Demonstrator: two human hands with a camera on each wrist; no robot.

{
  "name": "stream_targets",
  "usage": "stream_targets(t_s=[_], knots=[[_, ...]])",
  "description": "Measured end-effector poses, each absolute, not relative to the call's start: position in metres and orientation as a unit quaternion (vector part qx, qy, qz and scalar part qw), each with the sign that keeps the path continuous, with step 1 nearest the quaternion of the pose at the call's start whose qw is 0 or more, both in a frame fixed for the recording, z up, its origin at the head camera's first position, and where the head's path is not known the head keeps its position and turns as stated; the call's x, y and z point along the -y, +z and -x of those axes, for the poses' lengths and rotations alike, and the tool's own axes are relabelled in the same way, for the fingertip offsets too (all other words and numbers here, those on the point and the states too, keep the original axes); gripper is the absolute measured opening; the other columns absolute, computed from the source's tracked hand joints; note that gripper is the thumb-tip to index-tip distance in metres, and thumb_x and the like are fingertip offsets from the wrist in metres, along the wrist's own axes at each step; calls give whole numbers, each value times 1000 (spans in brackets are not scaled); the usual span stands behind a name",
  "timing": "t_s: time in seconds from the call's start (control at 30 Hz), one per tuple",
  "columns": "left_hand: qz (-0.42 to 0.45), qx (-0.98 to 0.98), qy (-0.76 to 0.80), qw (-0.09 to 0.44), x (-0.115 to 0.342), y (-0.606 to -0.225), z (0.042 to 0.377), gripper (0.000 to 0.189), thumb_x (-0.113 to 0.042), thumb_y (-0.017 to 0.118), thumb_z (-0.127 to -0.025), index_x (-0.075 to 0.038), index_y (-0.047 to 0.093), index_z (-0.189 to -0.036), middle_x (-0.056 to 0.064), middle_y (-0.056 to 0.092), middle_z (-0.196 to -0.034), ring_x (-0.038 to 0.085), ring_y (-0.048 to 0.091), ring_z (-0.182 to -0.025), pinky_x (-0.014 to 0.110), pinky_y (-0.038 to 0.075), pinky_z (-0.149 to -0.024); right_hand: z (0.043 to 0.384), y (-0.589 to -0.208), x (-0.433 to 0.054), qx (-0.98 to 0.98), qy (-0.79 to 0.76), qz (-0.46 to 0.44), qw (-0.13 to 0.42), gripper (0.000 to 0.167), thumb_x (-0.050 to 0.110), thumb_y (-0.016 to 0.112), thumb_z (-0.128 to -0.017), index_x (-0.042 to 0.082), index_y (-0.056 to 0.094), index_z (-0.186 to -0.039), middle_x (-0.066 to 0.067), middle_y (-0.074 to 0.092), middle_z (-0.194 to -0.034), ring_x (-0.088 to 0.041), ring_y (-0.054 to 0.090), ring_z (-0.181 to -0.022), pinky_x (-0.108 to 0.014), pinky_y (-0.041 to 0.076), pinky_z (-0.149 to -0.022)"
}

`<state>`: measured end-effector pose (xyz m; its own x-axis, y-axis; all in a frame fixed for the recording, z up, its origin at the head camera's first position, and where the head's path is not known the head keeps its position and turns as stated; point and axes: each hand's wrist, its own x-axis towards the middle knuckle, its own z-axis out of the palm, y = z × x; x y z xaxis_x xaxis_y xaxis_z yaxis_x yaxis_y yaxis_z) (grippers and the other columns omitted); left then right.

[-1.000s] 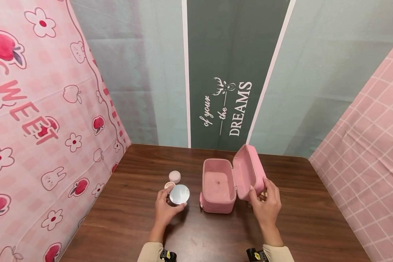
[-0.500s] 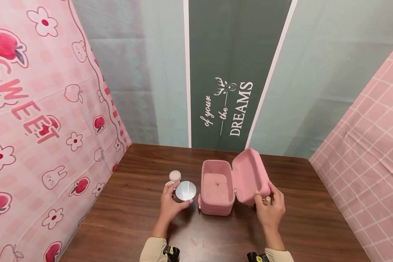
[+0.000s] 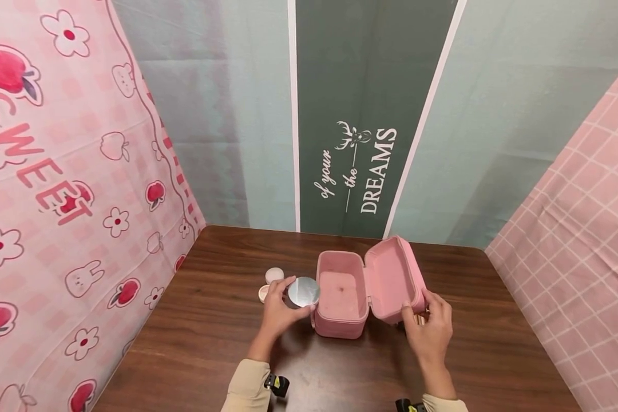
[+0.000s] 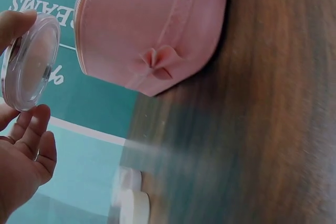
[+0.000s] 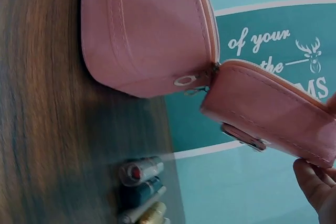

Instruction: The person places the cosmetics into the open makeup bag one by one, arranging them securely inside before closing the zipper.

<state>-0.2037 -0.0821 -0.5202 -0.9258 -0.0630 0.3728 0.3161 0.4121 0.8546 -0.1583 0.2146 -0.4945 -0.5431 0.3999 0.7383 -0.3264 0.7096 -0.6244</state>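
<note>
My left hand (image 3: 280, 313) pinches a round compact (image 3: 304, 292) by its rim, thumb on one side and fingers on the other. Its top is mirror-like, and in the left wrist view a clear plastic rim surrounds its pale inside. The compact is held above the table, at the left wall of a pink zip case (image 3: 341, 327). That case stands upright with its top swung open to the right, and its visible inside holds nothing. My right hand (image 3: 430, 332) grips the outer edge of the case lid (image 3: 393, 280). A bow (image 4: 155, 62) decorates the case's side.
Two small round pale containers (image 3: 274, 275) sit on the brown wooden table (image 3: 221, 257), left of the case. Behind the lid, the right wrist view shows several cosmetics, including a clear tube with red inside (image 5: 140, 171) and a gold item (image 5: 153, 213). Fabric hangs around the table.
My left hand has carried the compact rightward and slightly away from me, from beside the pale containers to the case. The lid has tipped a little further right in my right hand.
</note>
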Motion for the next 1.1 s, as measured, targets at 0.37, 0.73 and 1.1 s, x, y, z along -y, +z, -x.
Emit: stream_targets(t_s=[0.37,0.73,1.1], knots=[[83,829,-519,192,66,-511,219,74,-23,88,-49,0,62,-114,11,55,-102,26,55,-88,34,46,-75,160,-485,-220,799,355,13,486,37,1,73,-63,-10,67,-98,-24,61,-97,-34,57,-81,-6,37,-65],[64,845,-512,139,55,-499,228,73,-26,88,-50,0,63,-114,10,57,-105,22,56,-87,31,47,-74,158,-471,-226,849,344,73,395,30,7,76,-69,-7,67,-94,-22,61,-89,-31,59,-73,-4,32,-60],[57,835,-526,151,45,-500,235,72,-28,89,-51,-2,65,-114,7,59,-106,19,56,-91,32,47,-78,155,-467,-229,861,350,83,358,31,8,75,-70,-8,66,-95,-23,60,-91,-33,59,-78,-9,38,-61]])
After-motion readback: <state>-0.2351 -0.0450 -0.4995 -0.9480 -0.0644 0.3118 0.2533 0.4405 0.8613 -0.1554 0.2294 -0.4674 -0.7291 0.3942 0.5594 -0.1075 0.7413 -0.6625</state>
